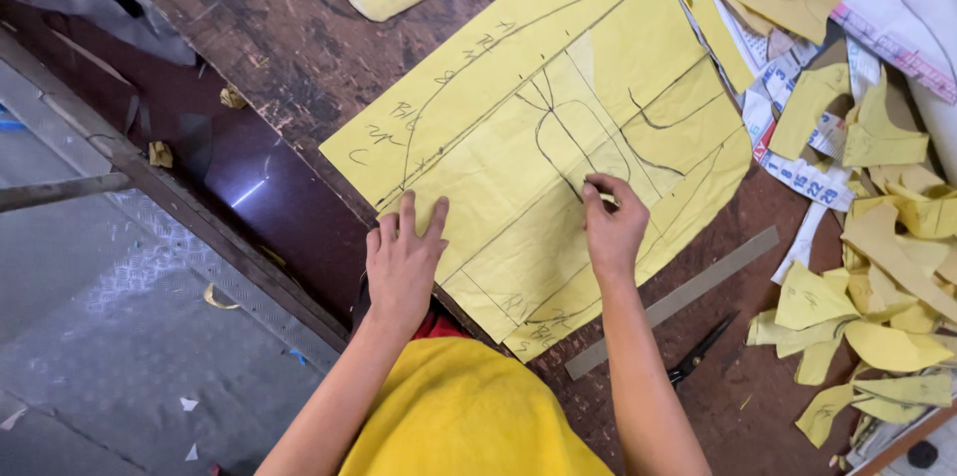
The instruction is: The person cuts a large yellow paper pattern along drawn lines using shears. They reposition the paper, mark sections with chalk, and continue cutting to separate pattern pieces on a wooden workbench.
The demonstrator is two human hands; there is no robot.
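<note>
Hands work over a big yellow paper pattern (558,137) spread on the dark wooden table (279,17). Left hand (404,262) lies flat on the sheet's lower edge, fingers spread, gripping nothing. Right hand (610,222) pinches a small pencil-like marker (606,199), its tip touching a drawn curve near the sheet's middle. Black scissors (698,351) and a grey ruler strip (678,299) lie just right of that forearm, with yellow paper scraps (877,307) heaped beyond.

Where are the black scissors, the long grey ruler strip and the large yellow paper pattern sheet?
Black scissors (701,350), head view, on the blades.
Long grey ruler strip (698,287), head view, mid-length.
Large yellow paper pattern sheet (498,177), head view, bare middle area.
</note>
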